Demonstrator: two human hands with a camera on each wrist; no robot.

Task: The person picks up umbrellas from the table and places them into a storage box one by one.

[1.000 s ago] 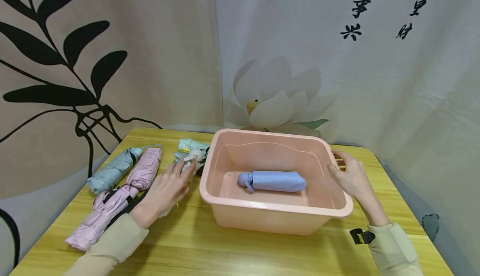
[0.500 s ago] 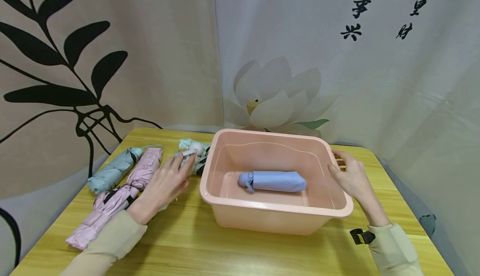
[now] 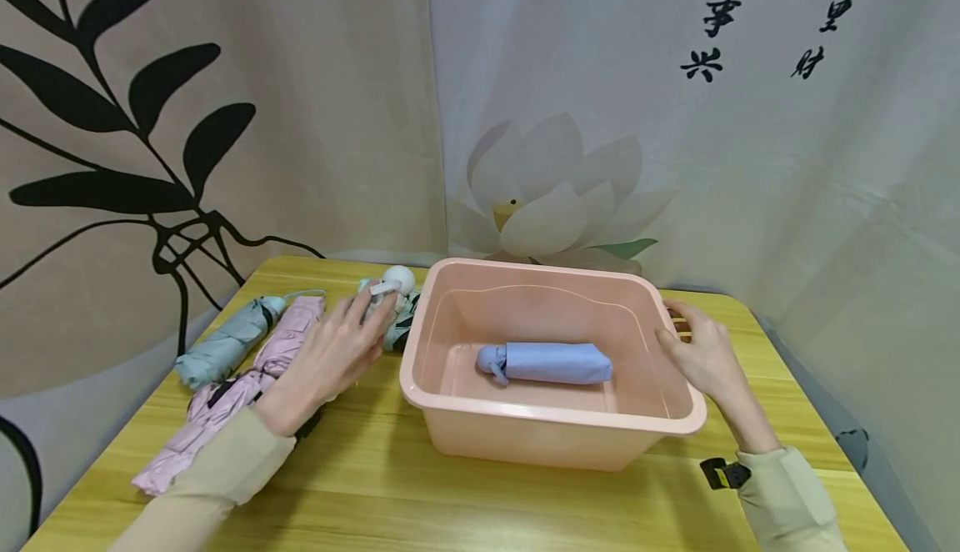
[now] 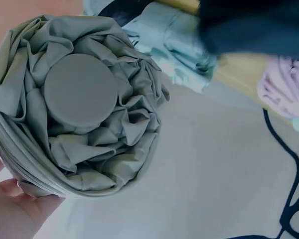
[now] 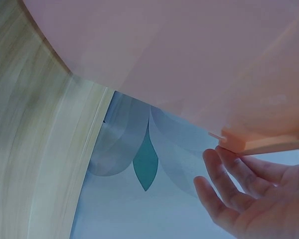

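My left hand (image 3: 333,360) grips a folded umbrella, which its back mostly hides in the head view. A white ball-shaped handle end (image 3: 399,278) sticks out past the fingertips. In the left wrist view the umbrella (image 4: 79,92) shows bunched grey-green cloth around a round cap, with fingers (image 4: 20,204) at its lower left. My right hand (image 3: 701,352) holds the right rim of a pink plastic tub (image 3: 551,439), fingers (image 5: 222,184) curled under the rim. Inside the tub lies a blue folded umbrella (image 3: 555,363).
Left on the wooden table (image 3: 450,510) lie a light blue folded umbrella (image 3: 225,343) and pink folded umbrellas (image 3: 202,444). A mint green umbrella (image 3: 403,318) sits against the tub's left side. A printed curtain (image 3: 337,118) hangs behind the table.
The white handle end has moved up and slightly right with the umbrella in my left hand, and a dark part now shows below the wrist. My right hand and the tub stay put.
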